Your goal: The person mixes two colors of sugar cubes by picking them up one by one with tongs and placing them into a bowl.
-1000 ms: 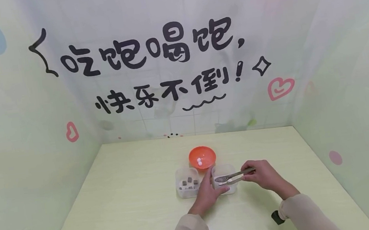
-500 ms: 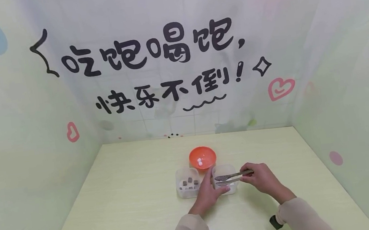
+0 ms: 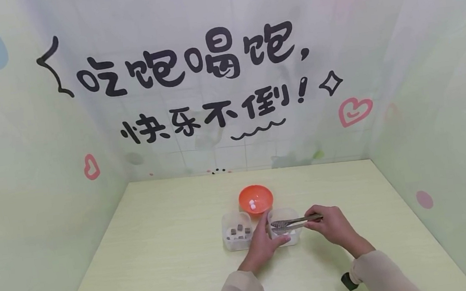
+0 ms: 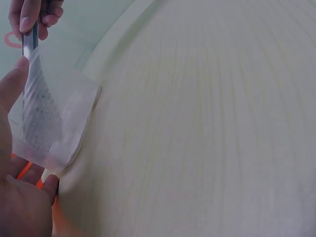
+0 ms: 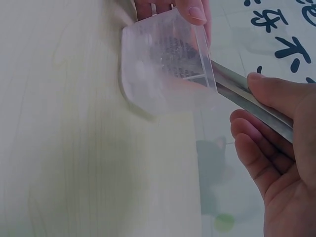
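Observation:
My left hand grips a translucent plastic container, thumb at its near rim and fingers along its left side. Metal tongs are held in my right hand, between thumb and fingers. The tongs' perforated ends reach down into that container, their two arms close together. In the right wrist view the tongs' ends show blurred through the container wall. Something white lies low in the container; what the tongs' ends hold, I cannot tell.
A second translucent container with several small brown cubes stands left of my left hand. Behind both containers sits an orange bowl with a few white balls in it. Printed cloth walls bound the pale table.
The tongs' arms have come closer together inside the container. My right hand has shifted slightly to the left. The left hand, containers and bowl stay in place.

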`<state>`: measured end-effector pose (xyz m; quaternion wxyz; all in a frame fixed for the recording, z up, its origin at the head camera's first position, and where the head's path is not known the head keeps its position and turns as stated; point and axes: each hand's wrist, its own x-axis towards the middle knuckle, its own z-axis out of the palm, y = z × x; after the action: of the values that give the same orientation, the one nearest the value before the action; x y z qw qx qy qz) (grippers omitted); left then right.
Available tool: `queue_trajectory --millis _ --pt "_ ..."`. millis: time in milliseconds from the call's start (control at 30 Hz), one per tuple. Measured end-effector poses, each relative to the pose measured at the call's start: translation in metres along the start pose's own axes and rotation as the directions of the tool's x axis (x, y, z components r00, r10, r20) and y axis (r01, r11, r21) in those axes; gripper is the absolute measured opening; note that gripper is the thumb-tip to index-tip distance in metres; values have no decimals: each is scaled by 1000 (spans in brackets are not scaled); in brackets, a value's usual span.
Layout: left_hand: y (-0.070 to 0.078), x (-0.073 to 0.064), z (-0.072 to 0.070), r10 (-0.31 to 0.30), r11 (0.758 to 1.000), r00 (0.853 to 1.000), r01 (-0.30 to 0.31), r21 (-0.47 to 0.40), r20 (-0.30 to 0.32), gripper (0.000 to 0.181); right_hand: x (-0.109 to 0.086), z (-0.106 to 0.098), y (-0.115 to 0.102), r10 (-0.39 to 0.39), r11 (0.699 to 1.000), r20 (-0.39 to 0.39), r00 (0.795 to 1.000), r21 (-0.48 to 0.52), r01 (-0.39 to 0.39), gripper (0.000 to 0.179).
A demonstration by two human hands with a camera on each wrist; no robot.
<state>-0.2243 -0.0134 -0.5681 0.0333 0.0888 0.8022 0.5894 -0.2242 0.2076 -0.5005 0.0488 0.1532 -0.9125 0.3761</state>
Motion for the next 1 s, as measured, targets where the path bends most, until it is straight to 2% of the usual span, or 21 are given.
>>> queue_trajectory --millis 300,567,800,1000 --pt "-2 0 1 15 1000 1000 -15 -1 -2 98 -3 -5 2 33 998 -58 998 63 -29 17" --pt "1 -1 0 -7 1000 1000 7 4 -6 96 -6 -10 3 81 995 -107 991 70 -73 17" --pt "1 -1 1 -5 1000 1000 6 15 -14 96 -6 -11 6 140 980 -134 981 160 -118 16" --pt "1 -1 2 -21 1000 1000 21 15 -14 97 -6 -11 5 149 967 -176 973 232 -106 16"
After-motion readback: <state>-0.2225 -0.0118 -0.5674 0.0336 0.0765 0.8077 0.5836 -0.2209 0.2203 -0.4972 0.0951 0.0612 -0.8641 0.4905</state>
